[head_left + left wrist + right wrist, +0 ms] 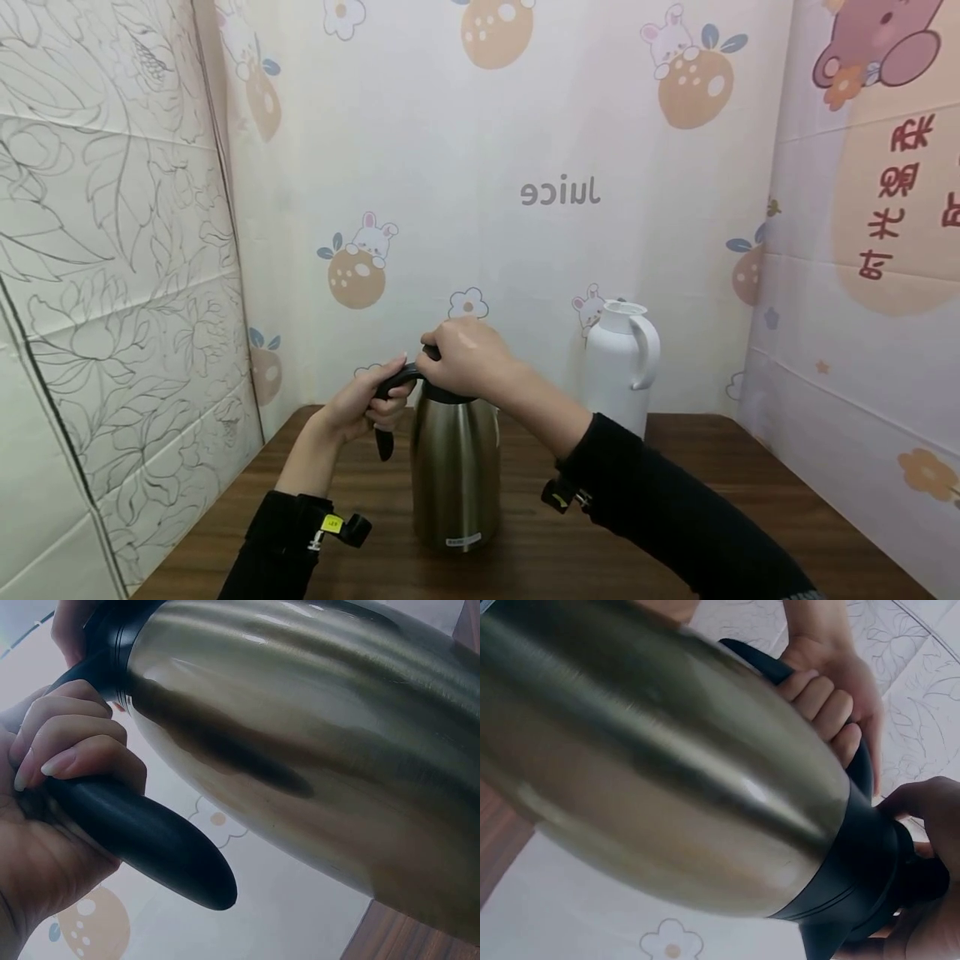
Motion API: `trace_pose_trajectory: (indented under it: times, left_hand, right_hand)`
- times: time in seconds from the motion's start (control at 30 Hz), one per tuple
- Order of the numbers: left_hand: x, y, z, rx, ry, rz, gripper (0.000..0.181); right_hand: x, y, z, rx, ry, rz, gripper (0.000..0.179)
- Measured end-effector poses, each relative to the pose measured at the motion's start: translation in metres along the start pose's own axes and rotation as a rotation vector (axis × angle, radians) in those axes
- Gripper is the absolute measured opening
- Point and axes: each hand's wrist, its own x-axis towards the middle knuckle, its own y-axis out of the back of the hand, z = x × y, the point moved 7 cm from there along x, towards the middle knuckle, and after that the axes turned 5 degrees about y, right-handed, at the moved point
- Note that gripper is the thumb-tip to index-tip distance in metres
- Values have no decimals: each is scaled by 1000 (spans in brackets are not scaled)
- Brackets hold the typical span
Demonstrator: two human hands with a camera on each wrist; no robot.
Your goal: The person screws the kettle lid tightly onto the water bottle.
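Observation:
A gold metal vacuum jug [455, 475] stands upright on the wooden table, a small white label [463, 541] low on its front. My left hand [352, 408] grips its black handle [150, 832], fingers curled round the upper part while the lower end sticks out free. Over the jug's mouth, my right hand [472, 354] holds the black lid [922, 881], with fingers and thumb on either side of it in the right wrist view. From the head, this hand hides most of the lid. Below it, the black collar [855, 862] meets the metal body.
A white jug [618, 367] with a loop handle stands behind and to the right on the brown table [675, 533]. Printed cloth hangs at the back [562, 125] and on both sides. A small camera is strapped to each black sleeve.

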Motion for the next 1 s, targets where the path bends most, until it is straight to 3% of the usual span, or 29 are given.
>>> trace_pose_trajectory:
  times: [0.17, 0.3, 0.4, 0.6, 1.0]
  left_hand:
    - [2, 0, -1, -7, 4, -6, 50]
    - [3, 0, 1, -11, -1, -13, 51]
    - [4, -1, 0, -11, -8, -28, 51]
    - [4, -4, -1, -14, -29, -61, 50]
    - [0, -2, 1, -16, -31, -50, 51]
  right_hand:
    - [0, -1, 0, 16, -1, -113, 19]
    - [-2, 3, 6, 90, 12, -199, 48]
    - [-6, 8, 12, 126, 14, -214, 59]
    - [-13, 14, 21, 158, 105, -171, 66]
    - [-16, 7, 29, 178, 438, -10, 50]
